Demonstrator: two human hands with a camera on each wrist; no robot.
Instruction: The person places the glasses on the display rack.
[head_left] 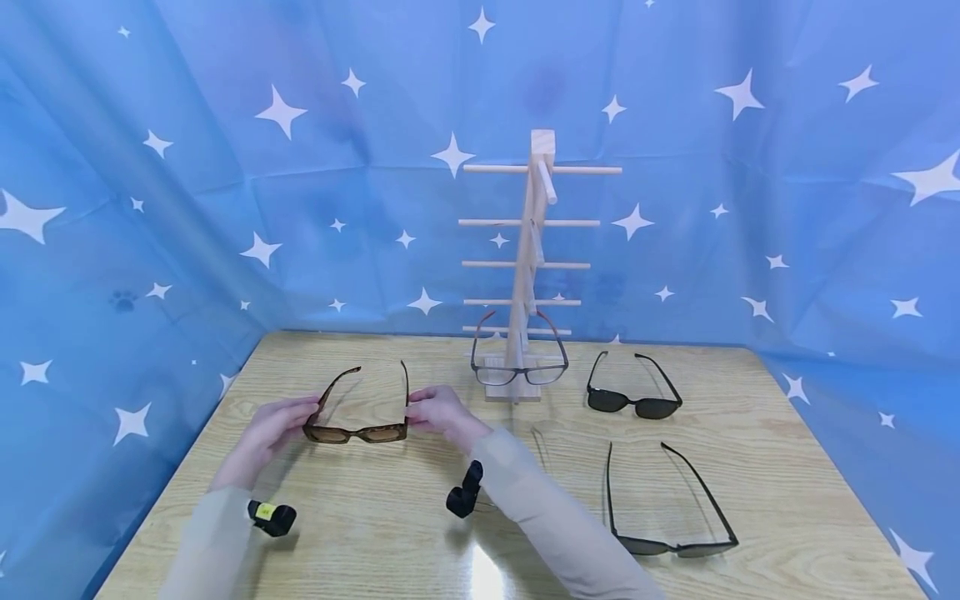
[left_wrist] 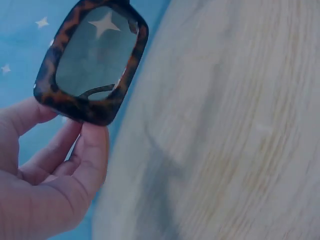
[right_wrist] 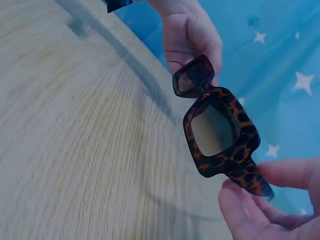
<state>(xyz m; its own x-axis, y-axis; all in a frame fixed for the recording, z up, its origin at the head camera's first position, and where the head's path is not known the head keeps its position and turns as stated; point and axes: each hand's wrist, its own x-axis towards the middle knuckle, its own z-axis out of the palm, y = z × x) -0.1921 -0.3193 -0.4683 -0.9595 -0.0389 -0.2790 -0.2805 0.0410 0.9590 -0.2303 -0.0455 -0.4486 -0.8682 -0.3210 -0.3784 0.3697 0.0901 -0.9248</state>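
Between my two hands is a pair of tortoiseshell sunglasses (head_left: 363,434) with the temples unfolded, held off the table. My left hand (head_left: 273,429) pinches the frame at its left hinge corner; the left wrist view shows thumb and fingers on the rim (left_wrist: 102,111). With thumb and fingers my right hand (head_left: 442,414) grips the other temple (right_wrist: 250,180) near the hinge. In the right wrist view the lenses and patterned rim (right_wrist: 220,162) show, with the left hand (right_wrist: 192,37) at the far end.
A wooden eyewear rack (head_left: 534,250) with several pegs stands at the back, clear-lensed eyeglasses (head_left: 517,375) on its lowest part. Dark sunglasses (head_left: 633,404) lie at right, and another dark pair (head_left: 675,548) nearer the front. A blue starred cloth (head_left: 360,208) hangs behind the wooden table (head_left: 360,525).
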